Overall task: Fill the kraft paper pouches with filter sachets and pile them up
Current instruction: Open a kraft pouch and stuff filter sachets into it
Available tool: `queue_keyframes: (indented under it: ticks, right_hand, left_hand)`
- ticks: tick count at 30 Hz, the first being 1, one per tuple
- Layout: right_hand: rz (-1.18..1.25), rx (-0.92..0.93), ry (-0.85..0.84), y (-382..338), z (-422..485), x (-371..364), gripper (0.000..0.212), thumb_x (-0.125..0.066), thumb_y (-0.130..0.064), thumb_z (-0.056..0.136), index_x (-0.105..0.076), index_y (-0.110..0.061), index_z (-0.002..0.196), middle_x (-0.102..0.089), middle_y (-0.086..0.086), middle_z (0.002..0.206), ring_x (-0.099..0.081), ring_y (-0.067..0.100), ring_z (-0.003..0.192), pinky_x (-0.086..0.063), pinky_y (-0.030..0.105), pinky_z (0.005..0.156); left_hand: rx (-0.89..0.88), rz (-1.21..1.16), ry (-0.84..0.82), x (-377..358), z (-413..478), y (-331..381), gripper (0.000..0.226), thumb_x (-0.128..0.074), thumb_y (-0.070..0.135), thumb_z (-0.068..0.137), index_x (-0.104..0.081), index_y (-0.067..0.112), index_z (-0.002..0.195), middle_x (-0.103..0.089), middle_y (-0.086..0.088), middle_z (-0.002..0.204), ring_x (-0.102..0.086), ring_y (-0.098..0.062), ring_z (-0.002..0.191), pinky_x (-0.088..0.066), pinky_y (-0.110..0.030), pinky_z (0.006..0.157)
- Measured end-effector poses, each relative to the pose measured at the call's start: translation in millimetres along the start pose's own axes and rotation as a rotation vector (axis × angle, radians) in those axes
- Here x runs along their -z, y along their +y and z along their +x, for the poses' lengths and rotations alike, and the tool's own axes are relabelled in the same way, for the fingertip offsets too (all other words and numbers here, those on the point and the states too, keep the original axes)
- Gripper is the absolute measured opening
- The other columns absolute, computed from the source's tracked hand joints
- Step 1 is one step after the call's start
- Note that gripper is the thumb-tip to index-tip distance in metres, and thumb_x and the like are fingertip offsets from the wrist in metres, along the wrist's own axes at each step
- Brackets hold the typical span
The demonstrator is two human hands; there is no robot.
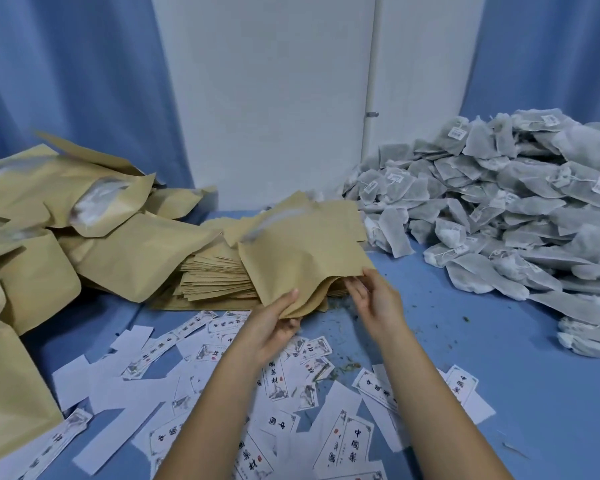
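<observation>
A flat kraft paper pouch (302,251) is lifted above the stack of empty pouches (215,278) at the table's middle. My left hand (274,323) pinches its lower corner, thumb on top. My right hand (374,299) touches the pouch's lower right edge with fingers spread and nearly straight. A large heap of grey-white filter sachets (499,209) with small labels lies at the right. A pile of bulging filled pouches (66,216) sits at the left.
White printed labels and paper strips (222,382) are scattered over the blue table (499,393) in front of me. Small herb crumbs dot the cloth near the stack. Blue curtains and a white wall stand behind.
</observation>
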State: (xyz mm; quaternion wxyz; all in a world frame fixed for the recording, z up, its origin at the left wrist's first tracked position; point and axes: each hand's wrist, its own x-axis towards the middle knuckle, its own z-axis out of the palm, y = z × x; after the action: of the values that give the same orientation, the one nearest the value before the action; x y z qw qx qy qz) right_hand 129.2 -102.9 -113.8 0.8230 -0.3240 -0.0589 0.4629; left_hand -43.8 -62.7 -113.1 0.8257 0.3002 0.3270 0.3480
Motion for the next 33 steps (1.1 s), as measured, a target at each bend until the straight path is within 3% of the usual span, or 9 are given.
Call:
queue_keyframes:
  ticks: [3, 6, 9, 13, 17, 22, 24, 28, 33]
  right_hand:
    - [-0.225, 0.069, 0.009, -8.1, 5.4, 3.5, 0.009, -0.059, -0.006, 0.093, -0.063, -0.004, 0.086, -0.07, 0.007, 0.083, -0.067, 0.014, 0.075, -0.059, 0.023, 0.064]
    - [-0.451, 0.152, 0.064, -10.1, 8.0, 9.9, 0.024, -0.065, -0.004, 0.088, -0.059, -0.008, 0.065, -0.062, 0.001, 0.062, -0.058, 0.01, 0.054, -0.05, 0.018, 0.053]
    - [-0.522, 0.189, 0.157, -8.6, 9.4, 14.7, 0.026, -0.068, -0.003, 0.086, -0.06, -0.008, 0.061, -0.061, -0.003, 0.054, -0.056, 0.012, 0.055, -0.052, 0.022, 0.06]
    - [-0.476, 0.182, 0.164, -4.0, 8.2, 14.8, 0.021, -0.068, -0.005, 0.087, -0.061, -0.006, 0.067, -0.06, 0.002, 0.067, -0.056, 0.013, 0.063, -0.051, 0.021, 0.064]
    - [-0.244, 0.049, 0.16, -3.1, 2.2, 13.8, 0.01, -0.066, -0.006, 0.089, -0.063, -0.004, 0.08, -0.065, 0.006, 0.089, -0.061, 0.014, 0.085, -0.053, 0.025, 0.084]
    - [-0.391, 0.164, 0.229, -4.4, -3.2, 15.2, 0.024, -0.067, -0.005, 0.088, -0.058, -0.007, 0.066, -0.058, 0.003, 0.069, -0.054, 0.013, 0.061, -0.049, 0.017, 0.057]
    - [-0.396, 0.183, 0.257, -3.2, -4.2, 16.4, 0.024, -0.068, -0.005, 0.087, -0.058, -0.007, 0.065, -0.058, 0.003, 0.067, -0.053, 0.013, 0.059, -0.049, 0.016, 0.054]
    - [-0.351, 0.066, 0.214, -2.0, -6.3, 14.7, 0.02, -0.071, -0.011, 0.086, -0.057, -0.006, 0.073, -0.059, 0.004, 0.073, -0.055, 0.013, 0.061, -0.049, 0.013, 0.049]
    - [-0.487, 0.118, 0.251, -2.8, -5.7, 17.1, 0.036, -0.074, -0.007, 0.082, -0.047, -0.012, 0.058, -0.051, 0.002, 0.062, -0.042, 0.013, 0.052, -0.041, 0.016, 0.048]
  left_hand:
    - [-0.128, 0.175, 0.121, 8.1, 9.5, 0.0, 0.023, -0.067, -0.002, 0.083, -0.057, -0.001, 0.103, -0.073, -0.012, 0.088, -0.071, -0.025, 0.075, -0.06, -0.031, 0.064]
    - [-0.185, 0.164, 0.141, 11.5, 14.1, -0.3, 0.028, -0.064, -0.011, 0.082, -0.054, 0.0, 0.106, -0.069, -0.016, 0.102, -0.07, -0.029, 0.09, -0.06, -0.034, 0.068]
    - [-0.142, 0.137, 0.089, 14.3, 15.1, 4.4, 0.031, -0.061, -0.016, 0.081, -0.052, -0.007, 0.11, -0.064, -0.024, 0.11, -0.067, -0.031, 0.097, -0.06, -0.034, 0.073]
    - [-0.09, 0.079, 0.07, 15.6, 12.2, 7.6, 0.031, -0.058, -0.02, 0.08, -0.051, -0.01, 0.109, -0.062, -0.03, 0.107, -0.07, -0.031, 0.088, -0.06, -0.032, 0.065]
    - [-0.141, 0.103, 0.102, 17.7, 14.3, 4.2, 0.029, -0.058, -0.021, 0.079, -0.055, -0.004, 0.103, -0.069, -0.022, 0.099, -0.07, -0.027, 0.087, -0.06, -0.031, 0.069]
    - [-0.132, 0.183, 0.124, 23.1, 14.1, 5.1, 0.028, -0.061, -0.019, 0.079, -0.058, -0.005, 0.104, -0.073, -0.013, 0.086, -0.072, -0.023, 0.082, -0.06, -0.031, 0.072]
    - [-0.125, 0.164, 0.122, 21.2, 12.7, 2.6, 0.03, -0.06, -0.019, 0.08, -0.056, 0.0, 0.103, -0.071, -0.014, 0.091, -0.071, -0.023, 0.083, -0.06, -0.03, 0.066]
    - [-0.12, 0.114, 0.106, 14.5, 11.7, -1.6, 0.028, -0.057, -0.02, 0.082, -0.054, 0.001, 0.101, -0.067, -0.018, 0.098, -0.069, -0.027, 0.089, -0.058, -0.037, 0.081]
    - [-0.058, 0.079, 0.077, 13.8, 10.6, -1.4, 0.035, -0.056, -0.018, 0.084, -0.05, -0.004, 0.115, -0.064, -0.023, 0.11, -0.066, -0.032, 0.097, -0.06, -0.037, 0.072]
